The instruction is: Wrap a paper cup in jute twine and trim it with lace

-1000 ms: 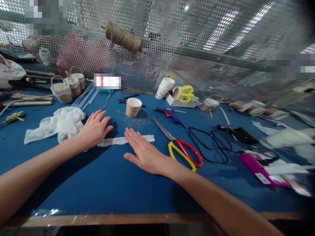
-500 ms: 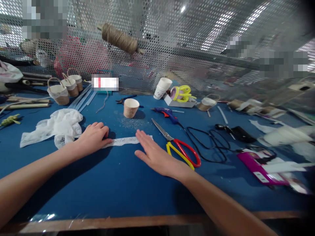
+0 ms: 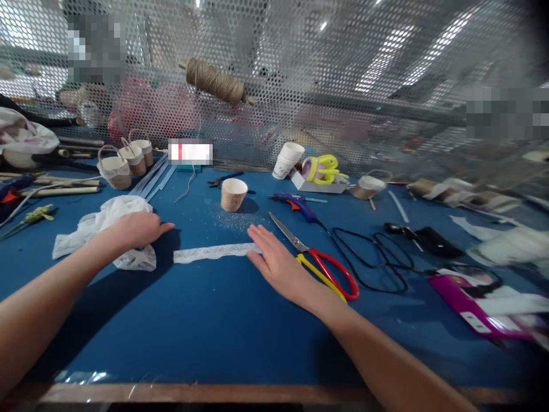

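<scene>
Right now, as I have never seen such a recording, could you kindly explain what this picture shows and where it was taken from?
There is no machine here: a person works with two bare hands, and the one camera sits on their head, looking forward and down. The left hand lies open on a crumpled white cloth. The right hand lies flat on one end of a lace strip on the blue table. Neither hand grips anything. Nearby lie scissors, a paper cup and a glue gun.

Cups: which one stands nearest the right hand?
The handle-less brown cup standing alone just beyond the lace strip; the others sit farther back.
</scene>
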A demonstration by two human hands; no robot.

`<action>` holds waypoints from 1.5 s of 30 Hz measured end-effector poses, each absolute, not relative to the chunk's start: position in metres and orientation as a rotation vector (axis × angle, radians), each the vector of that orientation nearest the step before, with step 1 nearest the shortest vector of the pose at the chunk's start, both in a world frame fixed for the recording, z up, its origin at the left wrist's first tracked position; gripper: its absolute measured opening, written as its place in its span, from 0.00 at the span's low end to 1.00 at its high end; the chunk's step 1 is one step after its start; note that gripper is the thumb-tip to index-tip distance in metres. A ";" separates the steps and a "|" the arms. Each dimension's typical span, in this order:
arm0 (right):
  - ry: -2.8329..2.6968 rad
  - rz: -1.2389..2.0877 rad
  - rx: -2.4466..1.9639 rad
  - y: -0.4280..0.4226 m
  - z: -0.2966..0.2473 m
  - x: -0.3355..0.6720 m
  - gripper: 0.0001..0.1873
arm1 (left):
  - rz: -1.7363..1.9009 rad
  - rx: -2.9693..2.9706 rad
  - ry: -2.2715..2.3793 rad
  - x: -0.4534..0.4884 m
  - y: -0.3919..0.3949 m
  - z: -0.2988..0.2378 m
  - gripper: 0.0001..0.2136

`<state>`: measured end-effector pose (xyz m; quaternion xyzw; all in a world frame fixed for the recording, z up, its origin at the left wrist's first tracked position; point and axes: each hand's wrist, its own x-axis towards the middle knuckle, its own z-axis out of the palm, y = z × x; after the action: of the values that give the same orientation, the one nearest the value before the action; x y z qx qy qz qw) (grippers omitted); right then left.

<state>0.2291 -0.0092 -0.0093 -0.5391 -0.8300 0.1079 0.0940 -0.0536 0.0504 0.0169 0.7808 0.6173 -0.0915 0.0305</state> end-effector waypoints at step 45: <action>-1.924 0.824 -1.753 0.015 0.004 0.253 0.04 | -0.010 2.238 1.392 -0.037 0.053 0.023 0.05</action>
<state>0.2534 0.0146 0.0039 -0.6285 -0.6898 0.2956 0.2045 -0.0368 0.0526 0.0227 0.8221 0.5113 -0.0038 0.2505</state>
